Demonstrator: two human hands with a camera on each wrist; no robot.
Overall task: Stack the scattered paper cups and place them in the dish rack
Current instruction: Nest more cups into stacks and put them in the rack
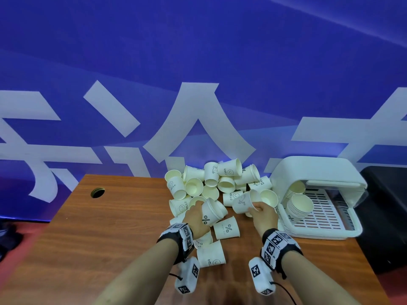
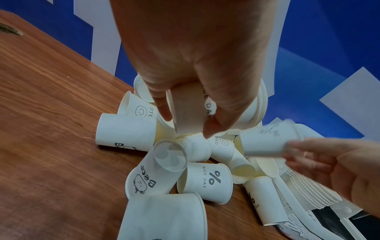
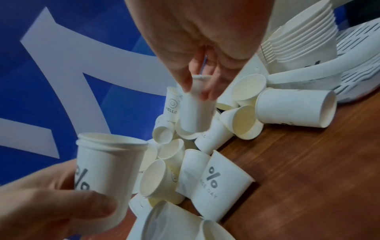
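Holding a small stack [image 1: 213, 211] mouth-up, the left hand [image 1: 195, 219] is waiting while the right hand [image 1: 263, 214], at 3 o'clock, is pinching one cup [image 1: 243, 202] to slide in.

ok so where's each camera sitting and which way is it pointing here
Head: worn on the head, looking forward and down at the wooden table, cup pile and dish rack; both forearms and the left hand and right hand show.
Left wrist: looks along the left hand to its small cup stack; the right hand shows at the right.
Right wrist: looks along the right hand to its single cup; the left hand shows lower left.
Shared: both wrist views show the loose "NICE DAY" cup.
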